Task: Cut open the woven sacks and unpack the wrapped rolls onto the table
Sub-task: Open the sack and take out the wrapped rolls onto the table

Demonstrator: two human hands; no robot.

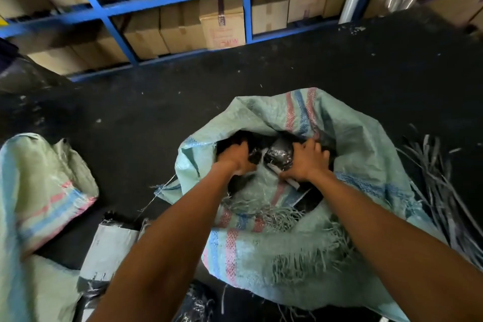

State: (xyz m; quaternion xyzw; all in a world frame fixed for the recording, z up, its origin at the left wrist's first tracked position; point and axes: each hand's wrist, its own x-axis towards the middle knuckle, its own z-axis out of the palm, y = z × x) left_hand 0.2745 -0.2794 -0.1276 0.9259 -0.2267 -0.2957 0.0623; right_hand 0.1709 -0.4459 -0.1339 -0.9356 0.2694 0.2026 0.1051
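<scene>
Sack [308, 230] lies cut open on the dark table [261, 73], and I have both hands in its mouth: my left hand [235, 158] curled round a black wrapped roll [279, 155], my right hand [307, 162] spread flat on it. Frayed woven strands at the slit could snag the roll's slick wrap, I judge, and break my hold.

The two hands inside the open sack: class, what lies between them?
In the head view, between the left hand and the right hand lies a roll in shiny black wrap, down in the open woven sack.
</scene>
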